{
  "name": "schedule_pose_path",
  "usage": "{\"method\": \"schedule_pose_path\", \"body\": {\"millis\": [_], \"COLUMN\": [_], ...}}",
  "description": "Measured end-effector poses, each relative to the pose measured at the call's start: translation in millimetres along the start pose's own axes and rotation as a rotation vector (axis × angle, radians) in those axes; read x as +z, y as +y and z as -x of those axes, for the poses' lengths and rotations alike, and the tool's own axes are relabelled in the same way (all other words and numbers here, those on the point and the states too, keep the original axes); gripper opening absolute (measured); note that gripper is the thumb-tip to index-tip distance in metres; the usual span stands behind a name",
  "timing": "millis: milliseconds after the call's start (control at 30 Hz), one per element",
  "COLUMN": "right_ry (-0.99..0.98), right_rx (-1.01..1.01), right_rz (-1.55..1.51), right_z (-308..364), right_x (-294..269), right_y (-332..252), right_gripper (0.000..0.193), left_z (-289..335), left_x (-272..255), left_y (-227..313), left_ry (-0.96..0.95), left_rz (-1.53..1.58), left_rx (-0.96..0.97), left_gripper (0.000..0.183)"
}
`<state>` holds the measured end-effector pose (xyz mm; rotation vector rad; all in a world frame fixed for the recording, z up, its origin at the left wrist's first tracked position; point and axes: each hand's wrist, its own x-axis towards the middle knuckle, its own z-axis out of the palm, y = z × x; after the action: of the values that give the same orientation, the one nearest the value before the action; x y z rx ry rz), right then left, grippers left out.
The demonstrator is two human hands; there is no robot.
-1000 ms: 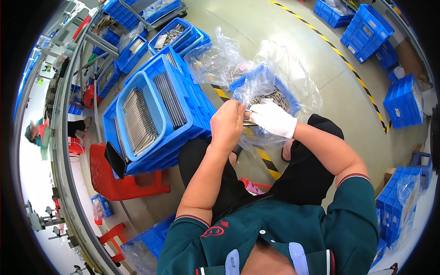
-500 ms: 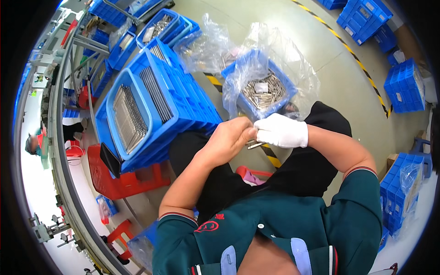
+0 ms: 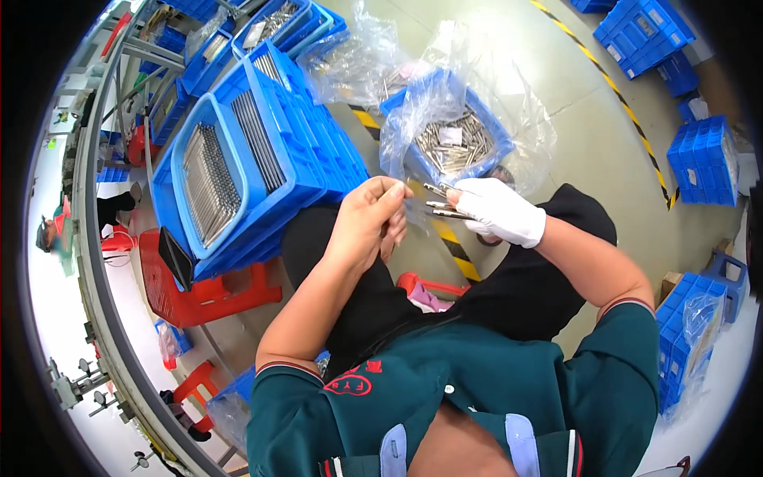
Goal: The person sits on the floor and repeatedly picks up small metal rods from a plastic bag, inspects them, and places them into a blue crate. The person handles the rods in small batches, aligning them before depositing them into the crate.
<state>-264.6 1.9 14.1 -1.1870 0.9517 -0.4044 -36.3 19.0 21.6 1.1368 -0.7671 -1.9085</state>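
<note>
In its white glove, my right hand (image 3: 502, 211) is closed round several short, slim metal rods (image 3: 442, 210) whose ends stick out toward the left. My bare left hand (image 3: 367, 219) is a little apart from them, thumb pressed to its curled fingers. Whatever may be in that pinch is too small to make out. Just beyond both hands, a blue bin (image 3: 499, 127) on the floor holds a heap of similar metal pieces (image 3: 465, 151) with a white label on top. Clear plastic film (image 3: 413, 119) drapes over its left side.
At left, a light-blue tray (image 3: 182, 179) of neatly lined-up metal rods rests on stacked blue crates (image 3: 318, 151), beside a red stool (image 3: 187, 294). More blue crates (image 3: 703, 163) stand at right. Black-and-yellow tape (image 3: 616, 87) marks the floor. Another person (image 3: 67, 230) is far left.
My hands have come apart: the left moved left and nearer me, the right slightly right. The rods in the gloved hand now show more fully. The view has shifted slightly.
</note>
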Motion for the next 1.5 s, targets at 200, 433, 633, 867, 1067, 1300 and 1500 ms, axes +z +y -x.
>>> {"method": "schedule_pose_path", "body": {"millis": [200, 433, 633, 867, 1067, 1300, 1500], "right_ry": [-0.086, -0.043, 0.386, 0.454, 0.42, 0.566, 0.469], "right_rx": [0.012, -0.224, -0.477, -0.737, -0.672, -0.606, -0.357], "right_rz": [-0.522, -0.729, -0.488, -0.433, -0.48, -0.201, 0.126], "right_z": [-14, -39, -74, -96, -102, -98, -91], "right_x": [-11, -1, 23, 59, 58, 65, 42], "right_y": [-10, -24, -47, -65, -69, -63, -55], "right_gripper": [0.014, 0.013, 0.017, 0.013, 0.009, 0.017, 0.024], "left_z": [-48, -89, -100, -84, -99, -104, -84], "left_x": [1, -9, 31, 33, 11, -27, -14], "left_y": [14, 0, -17, 16, -1, -20, 23], "left_ry": [-0.083, 0.025, 0.099, -0.018, -0.029, -0.206, 0.68], "left_rz": [0.147, 0.401, 0.854, 0.986, 0.96, 0.787, -0.497], "left_rx": [0.103, 0.129, -0.007, 0.15, 0.149, 0.112, 0.698], "left_gripper": [0.023, 0.028, 0.035, 0.052, 0.047, 0.026, 0.03]}}
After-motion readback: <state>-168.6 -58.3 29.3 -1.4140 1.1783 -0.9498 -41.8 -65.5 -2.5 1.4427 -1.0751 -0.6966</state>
